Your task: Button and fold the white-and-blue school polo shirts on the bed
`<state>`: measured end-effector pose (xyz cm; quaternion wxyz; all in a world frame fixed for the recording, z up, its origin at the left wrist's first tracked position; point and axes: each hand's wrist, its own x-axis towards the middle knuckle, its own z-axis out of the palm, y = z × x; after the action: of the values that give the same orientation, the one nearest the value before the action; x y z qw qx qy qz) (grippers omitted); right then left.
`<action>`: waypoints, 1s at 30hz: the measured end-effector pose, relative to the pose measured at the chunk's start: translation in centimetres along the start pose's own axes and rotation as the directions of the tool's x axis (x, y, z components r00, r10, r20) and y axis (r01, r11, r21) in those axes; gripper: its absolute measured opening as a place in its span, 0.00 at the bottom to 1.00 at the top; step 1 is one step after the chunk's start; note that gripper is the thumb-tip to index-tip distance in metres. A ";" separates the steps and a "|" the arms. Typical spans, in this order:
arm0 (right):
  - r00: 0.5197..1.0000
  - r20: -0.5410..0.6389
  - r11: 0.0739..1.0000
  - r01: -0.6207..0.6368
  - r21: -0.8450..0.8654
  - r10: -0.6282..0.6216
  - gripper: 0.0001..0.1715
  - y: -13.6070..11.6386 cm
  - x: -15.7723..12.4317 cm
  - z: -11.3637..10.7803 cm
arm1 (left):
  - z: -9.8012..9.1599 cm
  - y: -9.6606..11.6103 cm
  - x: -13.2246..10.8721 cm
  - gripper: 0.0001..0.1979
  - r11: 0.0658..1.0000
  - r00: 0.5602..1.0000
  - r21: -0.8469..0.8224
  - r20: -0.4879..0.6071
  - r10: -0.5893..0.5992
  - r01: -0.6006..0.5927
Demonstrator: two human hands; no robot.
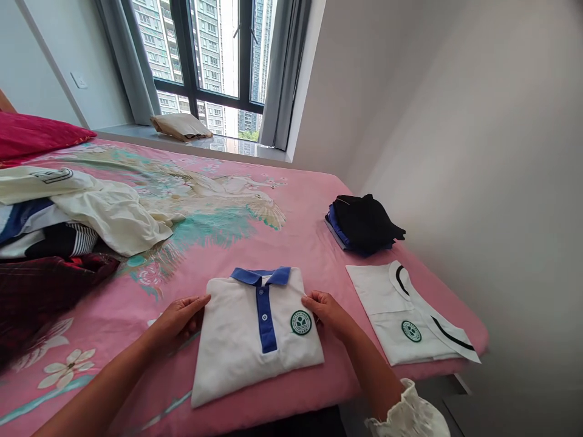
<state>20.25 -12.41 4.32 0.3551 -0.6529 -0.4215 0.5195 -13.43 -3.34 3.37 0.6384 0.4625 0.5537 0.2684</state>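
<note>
A folded white polo shirt (232,340) with a blue collar, a blue button strip and a round green badge lies on the pink bedsheet in front of me. My left hand (180,318) pinches its left edge between thumb and fingers. On the opposite side, my right hand (330,312) grips the right edge beside the badge. The fingertips under the cloth are partly hidden. Just right of my right hand rests a second folded white shirt (387,303), with black stripes on its neck and sleeve and a similar badge.
Behind the second shirt sits a stack of dark folded clothes (367,224). A loose heap of clothes (109,212) lies at left, with a red pillow (36,136) beyond. A paper bag (182,126) rests on the windowsill. The pink bed (300,206) meets a wall at right.
</note>
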 end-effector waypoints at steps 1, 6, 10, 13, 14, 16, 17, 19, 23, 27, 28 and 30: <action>1.000 0.019 1.000 -0.009 0.003 0.009 0.21 0.1 0.0 -0.1 | -0.1 0.1 0.0 0.22 1.000 1.000 -0.013 0.004 -0.005 0.005; 1.000 -0.013 1.000 0.022 -0.022 -0.022 0.24 -0.2 0.3 -0.4 | -0.7 0.1 0.2 0.13 0.994 0.996 -0.108 0.088 0.007 0.003; 0.999 -0.030 1.000 0.015 0.023 -0.014 0.25 -0.9 0.8 -0.2 | -0.8 0.1 0.3 0.15 0.992 0.996 -0.126 0.088 -0.018 0.029; 1.000 -0.006 0.993 0.004 0.114 -0.003 0.22 -1.1 0.9 -0.1 | -0.8 0.4 0.0 0.15 0.993 0.991 -0.115 0.130 0.020 -0.005; 1.000 -0.003 0.990 0.001 0.138 -0.001 0.22 -1.0 0.9 -0.1 | -0.8 0.5 0.0 0.16 0.995 0.987 -0.102 0.154 0.037 -0.022; 1.000 -0.012 0.991 -0.008 0.137 0.010 0.23 -1.0 0.9 -0.2 | -1.0 0.6 -0.2 0.18 0.997 0.980 -0.067 0.192 0.050 -0.038; 1.000 -0.019 0.993 -0.013 0.121 0.015 0.23 -1.0 0.9 -0.3 | -1.0 0.6 -0.2 0.19 0.998 0.978 -0.046 0.203 0.046 -0.038; 1.000 -0.016 0.996 -0.022 0.092 0.023 0.24 -1.0 1.0 -0.4 | -0.9 0.8 -0.4 0.21 1.000 0.981 -0.004 0.194 0.024 -0.023; 0.999 -0.039 0.996 0.003 0.089 0.001 0.22 -0.7 1.3 -0.3 | -0.4 1.3 -0.7 0.22 0.998 0.999 0.051 0.023 0.034 -0.035; 0.998 -0.069 0.994 0.001 0.109 0.007 0.23 -0.1 1.7 -0.3 | -0.3 1.4 -0.9 0.24 0.998 0.993 0.038 -0.113 -0.035 0.040; 0.997 -0.071 0.992 -0.004 0.125 0.013 0.23 0.0 1.6 -0.4 | -0.4 1.3 -0.9 0.25 0.998 0.992 0.017 -0.115 -0.058 0.061; 0.995 -0.099 0.984 0.006 0.176 0.012 0.22 -0.1 1.5 -0.7 | -0.6 1.1 -0.9 0.25 0.997 0.993 -0.014 -0.092 -0.076 0.075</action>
<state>21.06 -10.99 4.02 0.4314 -0.6446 -0.3548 0.5220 -14.06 -3.47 4.76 0.6240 0.4251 0.5983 0.2683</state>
